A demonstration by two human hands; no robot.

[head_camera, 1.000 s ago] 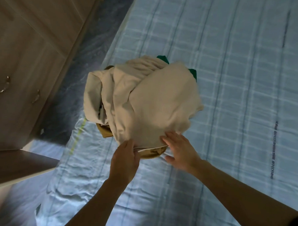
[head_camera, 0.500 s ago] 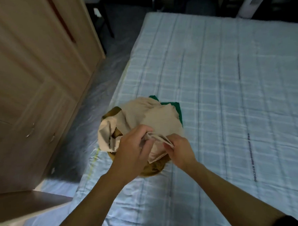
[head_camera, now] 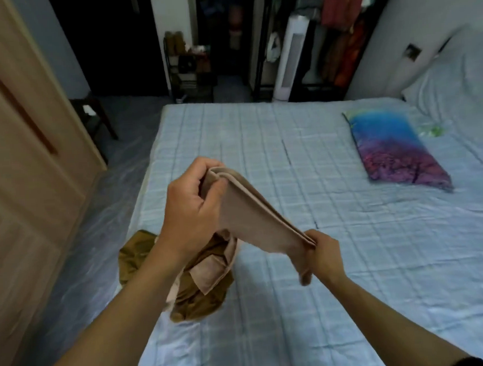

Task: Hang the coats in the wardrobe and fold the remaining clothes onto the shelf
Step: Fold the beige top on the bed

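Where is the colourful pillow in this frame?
In the head view, the colourful pillow lies on the far right part of the bed, well beyond the right hand and near the white pillow at the headboard end.

The bed (head_camera: 332,206) fills the middle and right, with the wardrobe (head_camera: 26,164) along its left across a strip of floor. A heap of clothes (head_camera: 201,295) lies at the bed's near left edge. A pillow (head_camera: 393,145) rests far right. A rack (head_camera: 339,40) stands beyond the bed.
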